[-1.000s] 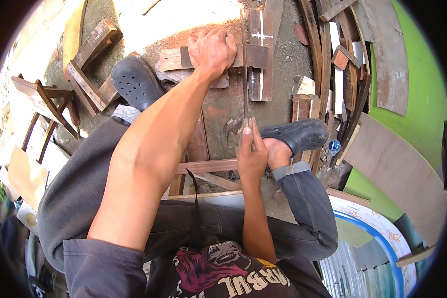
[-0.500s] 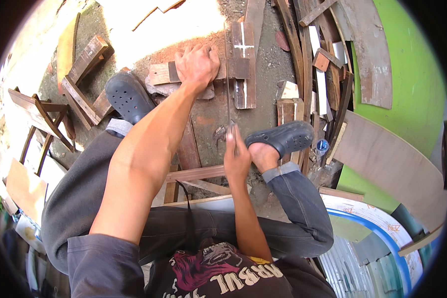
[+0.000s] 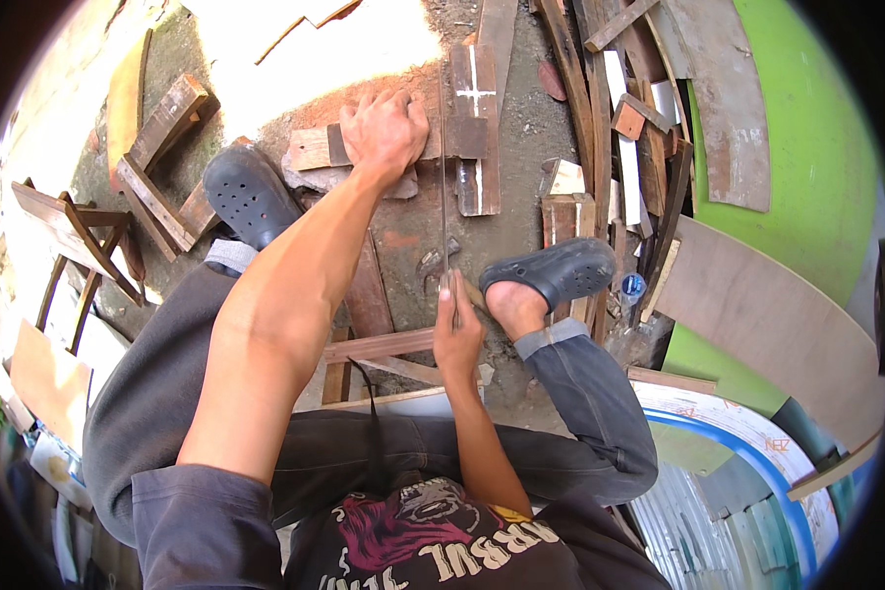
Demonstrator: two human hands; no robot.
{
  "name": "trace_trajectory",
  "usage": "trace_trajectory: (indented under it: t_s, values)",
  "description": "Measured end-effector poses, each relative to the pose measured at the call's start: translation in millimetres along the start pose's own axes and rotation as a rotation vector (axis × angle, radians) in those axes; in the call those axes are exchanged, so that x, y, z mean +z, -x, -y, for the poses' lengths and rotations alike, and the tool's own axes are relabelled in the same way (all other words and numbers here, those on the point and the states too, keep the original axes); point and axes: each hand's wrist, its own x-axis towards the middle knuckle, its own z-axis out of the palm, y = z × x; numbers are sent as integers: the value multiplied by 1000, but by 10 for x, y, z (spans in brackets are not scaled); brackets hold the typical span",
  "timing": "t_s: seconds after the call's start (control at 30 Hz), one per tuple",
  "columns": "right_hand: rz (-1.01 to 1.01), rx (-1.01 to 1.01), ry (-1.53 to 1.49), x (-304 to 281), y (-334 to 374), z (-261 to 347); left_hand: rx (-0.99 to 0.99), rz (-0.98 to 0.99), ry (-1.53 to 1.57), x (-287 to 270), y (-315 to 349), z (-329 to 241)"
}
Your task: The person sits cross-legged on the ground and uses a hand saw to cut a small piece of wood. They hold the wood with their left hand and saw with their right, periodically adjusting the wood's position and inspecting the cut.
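Note:
My left hand [image 3: 385, 136] presses down on a short wooden board [image 3: 310, 148], its fingers curled over the far edge. Under that board lies a flat stone [image 3: 401, 185], and the board's right end rests across a dark plank with white paint marks [image 3: 479, 79]. My right hand [image 3: 458, 339] grips a handsaw [image 3: 444, 202] by its handle, which the fingers mostly hide. Seen edge-on, the thin blade points away from me and crosses the board just right of my left hand. A hammer [image 3: 437, 264] lies on the ground beside the saw.
Scrap timber [image 3: 600, 118] is piled at the right, before a green panel [image 3: 787, 108]. Joined wooden pieces [image 3: 157, 138] and a small wooden frame [image 3: 79, 231] stand at the left. My dark clogs [image 3: 251, 195] flank the work. A curved plywood sheet [image 3: 777, 324] lies at right.
My right hand has drawn the saw back toward me. My left hand stays pressed on the board, and the whole view has shifted slightly.

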Motion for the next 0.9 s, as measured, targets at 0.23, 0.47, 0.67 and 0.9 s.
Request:
trace_trajectory:
  t_s: [0.23, 0.47, 0.67, 0.9]
  values:
    - [5, 73, -56, 105, -476, 400, -6, 31, -8, -13, -40, 7]
    - [34, 78, -9, 131, -566, 398, 28, 19, -7, -34, -27, -40]
    - [7, 55, 6, 172, -320, 91, -5, 4, 45, -32, -22, -17]
    - [54, 102, -76, 173, -425, 214, 14, -42, 37, -37, -108, 10]
